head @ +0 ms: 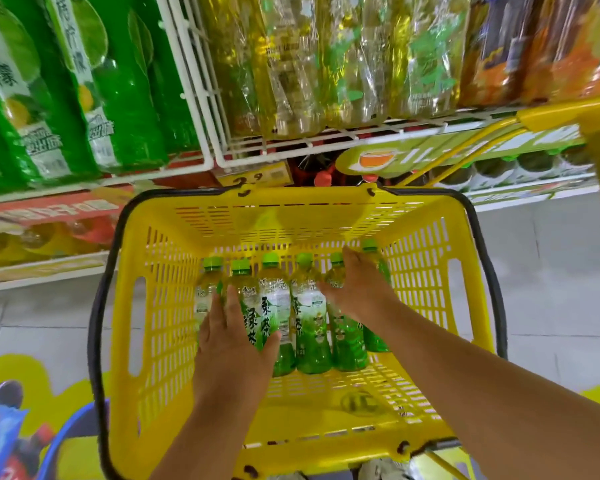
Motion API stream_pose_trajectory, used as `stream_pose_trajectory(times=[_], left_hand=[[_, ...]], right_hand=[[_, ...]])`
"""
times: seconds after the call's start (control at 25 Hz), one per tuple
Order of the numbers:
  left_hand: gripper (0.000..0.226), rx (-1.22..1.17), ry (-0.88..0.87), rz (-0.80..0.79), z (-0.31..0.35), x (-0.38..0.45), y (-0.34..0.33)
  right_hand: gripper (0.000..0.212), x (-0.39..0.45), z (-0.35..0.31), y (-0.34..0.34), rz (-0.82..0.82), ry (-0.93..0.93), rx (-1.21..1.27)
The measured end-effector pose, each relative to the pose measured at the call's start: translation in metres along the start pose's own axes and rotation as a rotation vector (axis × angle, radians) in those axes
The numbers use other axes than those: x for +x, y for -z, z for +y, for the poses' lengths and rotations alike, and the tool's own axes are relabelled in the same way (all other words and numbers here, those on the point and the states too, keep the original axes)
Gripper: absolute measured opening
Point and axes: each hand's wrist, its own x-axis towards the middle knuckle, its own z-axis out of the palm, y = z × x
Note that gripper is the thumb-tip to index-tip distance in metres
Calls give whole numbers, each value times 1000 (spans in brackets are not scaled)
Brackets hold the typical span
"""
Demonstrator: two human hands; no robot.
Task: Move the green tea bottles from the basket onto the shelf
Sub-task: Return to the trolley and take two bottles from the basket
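Note:
Several green tea bottles (307,317) with green caps lie side by side in the yellow basket (440,268), caps pointing away from me. My left hand (232,337) lies over the leftmost bottles, fingers curling round one of them with the thumb across its label. My right hand (355,289) reaches over the rightmost bottles and wraps one near its neck. The shelf (326,136) of white wire stands above and beyond the basket, holding yellow tea bottles.
Big green bottles (66,81) fill the upper left shelf. A yellow price tag (257,174) hangs below the wire shelf. Lower shelves hold more drinks. A yellow cart frame (568,116) is at right. Grey floor tiles surround the basket.

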Motion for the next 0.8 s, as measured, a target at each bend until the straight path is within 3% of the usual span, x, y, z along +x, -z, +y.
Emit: stream_pose_trajectory(times=[0.12, 0.32, 0.44, 0.6, 0.8], left_hand=[[105, -91, 19, 24, -3, 5, -7], [112, -138, 77, 98, -5, 15, -17], [99, -178, 185, 93, -10, 24, -23], [72, -188, 246, 85, -13, 25, -24], [64, -315, 207, 102, -9, 18, -19]], right_hand=[[111, 18, 4, 0, -79, -29, 40], [122, 24, 14, -8, -43, -6, 42], [125, 22, 21, -12, -34, -1, 105], [108, 3, 30, -11, -24, 73, 174], [90, -27, 40, -25, -52, -42, 597]])
